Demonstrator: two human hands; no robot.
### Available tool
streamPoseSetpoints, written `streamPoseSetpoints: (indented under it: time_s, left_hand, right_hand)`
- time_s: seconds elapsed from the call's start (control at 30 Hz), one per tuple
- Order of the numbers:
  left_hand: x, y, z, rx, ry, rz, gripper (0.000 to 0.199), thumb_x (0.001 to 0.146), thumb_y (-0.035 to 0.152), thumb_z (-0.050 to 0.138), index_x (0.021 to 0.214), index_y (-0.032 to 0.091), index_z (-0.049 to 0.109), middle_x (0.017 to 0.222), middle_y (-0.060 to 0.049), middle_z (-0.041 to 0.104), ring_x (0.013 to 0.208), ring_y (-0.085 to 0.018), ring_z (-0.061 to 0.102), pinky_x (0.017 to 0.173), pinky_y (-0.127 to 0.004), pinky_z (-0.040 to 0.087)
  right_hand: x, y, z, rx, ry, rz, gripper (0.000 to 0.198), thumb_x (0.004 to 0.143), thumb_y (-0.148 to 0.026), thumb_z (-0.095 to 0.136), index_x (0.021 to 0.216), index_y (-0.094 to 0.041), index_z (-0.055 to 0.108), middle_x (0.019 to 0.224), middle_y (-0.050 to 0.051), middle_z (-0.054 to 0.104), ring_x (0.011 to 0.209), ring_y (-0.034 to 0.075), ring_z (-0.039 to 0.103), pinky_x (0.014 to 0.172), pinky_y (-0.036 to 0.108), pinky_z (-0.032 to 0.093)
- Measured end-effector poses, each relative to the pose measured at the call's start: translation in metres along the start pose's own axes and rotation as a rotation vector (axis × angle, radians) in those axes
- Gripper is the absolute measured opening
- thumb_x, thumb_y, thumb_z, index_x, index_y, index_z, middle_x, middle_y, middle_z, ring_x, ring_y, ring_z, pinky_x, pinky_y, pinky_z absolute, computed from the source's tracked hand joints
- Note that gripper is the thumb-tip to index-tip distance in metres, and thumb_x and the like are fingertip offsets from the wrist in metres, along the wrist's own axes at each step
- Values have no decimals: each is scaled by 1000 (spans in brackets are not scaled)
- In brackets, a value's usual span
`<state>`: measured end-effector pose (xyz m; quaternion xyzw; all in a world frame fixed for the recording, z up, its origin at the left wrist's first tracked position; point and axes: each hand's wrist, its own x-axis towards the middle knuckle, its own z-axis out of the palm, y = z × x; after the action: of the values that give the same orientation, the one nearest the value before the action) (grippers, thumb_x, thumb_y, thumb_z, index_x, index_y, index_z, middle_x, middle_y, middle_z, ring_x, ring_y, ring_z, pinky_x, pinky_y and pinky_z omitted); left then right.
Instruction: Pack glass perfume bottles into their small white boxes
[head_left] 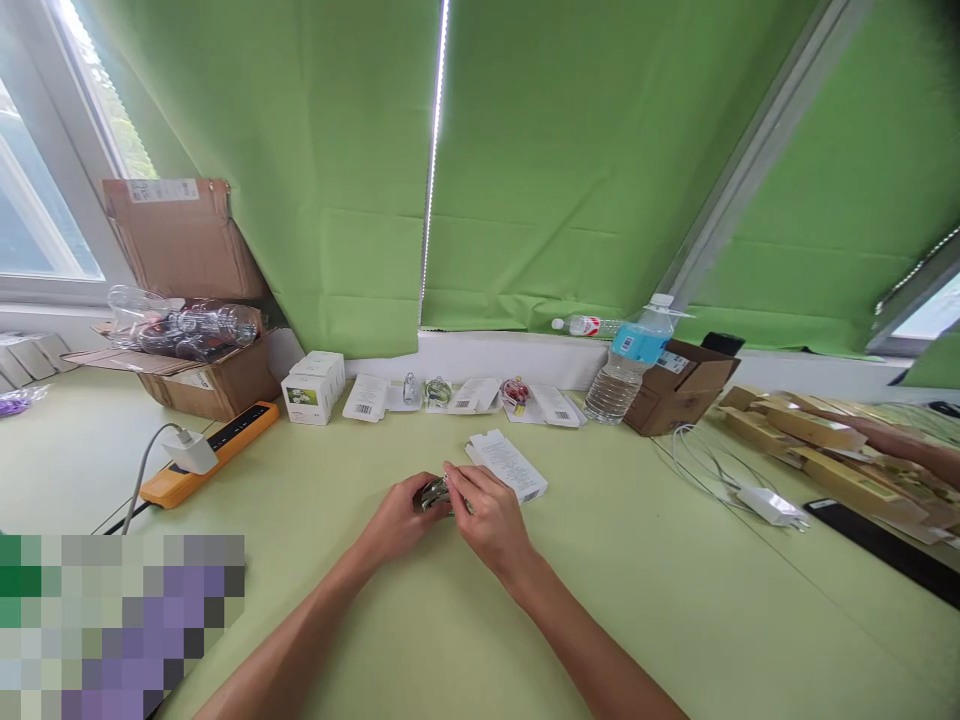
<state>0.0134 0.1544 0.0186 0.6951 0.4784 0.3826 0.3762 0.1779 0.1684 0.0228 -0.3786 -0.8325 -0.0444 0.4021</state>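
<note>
Working close in front of the person, the hands meet around a small glassy piece (433, 494), dark green as far as I can see, held just above the middle of the table (600, 560). The left hand (405, 515) is curled nearly closed around the piece's left side, thumb and fingers on it. The right hand (487, 510) has its thumb and fingertips pinched together at the upper right of the same piece; what detail they grip there is too small for me to tell.

From here I'd call this piece partway through: it is out of any box, but in the hands and not set down. A white carton (514, 468) lies on the table just beyond the right hand, towards the far edge.

Along that far edge runs a row that looks finished with, for now: a small silvery item (409, 388), a green ornament (438, 392) and a red ornament (516, 392), with white packaging (476, 397) lying beside and between them. Left of the row, near the same edge, stand white boxes (315, 385) that look closed to me, so I'd judge those contents untouched. I cannot see inside them, nor count what is left. Over at the table's right end, another person's hand (915, 455) reaches among yellowish cartons (855, 480).
</note>
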Motion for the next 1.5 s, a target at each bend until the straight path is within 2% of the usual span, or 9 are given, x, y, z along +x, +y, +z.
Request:
streamPoseSetpoints:
  time_s: [0.13, 0.4, 0.73, 1.2, 1.5]
  left_hand:
    - [0, 0, -1, -6, -11, 16, 26, 85, 39, 54, 94, 16, 63, 84, -2, 64, 76, -16, 56, 66, -25, 43]
    - [-1, 2, 0, 0, 7, 13, 25, 84, 39, 54, 93, 18, 63, 83, -1, 64, 75, -16, 54, 66, -25, 43]
    - [0, -2, 0, -13, 19, 26, 22, 83, 36, 56, 93, 18, 64, 81, 0, 62, 71, -14, 52, 64, -23, 40]
    - [-1, 1, 0, -11, 17, 25, 22, 85, 37, 55, 88, 17, 63, 79, 1, 60, 69, -13, 48, 61, -22, 38]
    - [-1, 4, 0, -19, 7, 14, 21, 84, 36, 55, 89, 17, 63, 82, 0, 64, 72, -14, 53, 64, -22, 42]
  right_hand:
    - [1, -3, -2, -30, -12, -5, 34, 96, -17, 43, 121, -20, 66, 94, 9, 73, 89, 24, 67, 79, 38, 54]
    - [7, -4, -1, 172, 64, 138, 25, 93, -23, 50, 106, -24, 72, 93, 6, 74, 86, 22, 68, 79, 35, 56]
    - [9, -4, 2, 289, 68, 252, 16, 91, -30, 55, 88, -22, 68, 85, 5, 72, 81, 21, 66, 73, 32, 53]
    - [9, -5, 6, 323, 46, 405, 16, 86, -35, 61, 80, -20, 58, 81, 4, 68, 77, 19, 63, 72, 31, 49]
    - [8, -4, 6, 301, -21, 475, 19, 83, -40, 62, 85, -22, 59, 83, 3, 69, 80, 21, 64, 72, 32, 48]
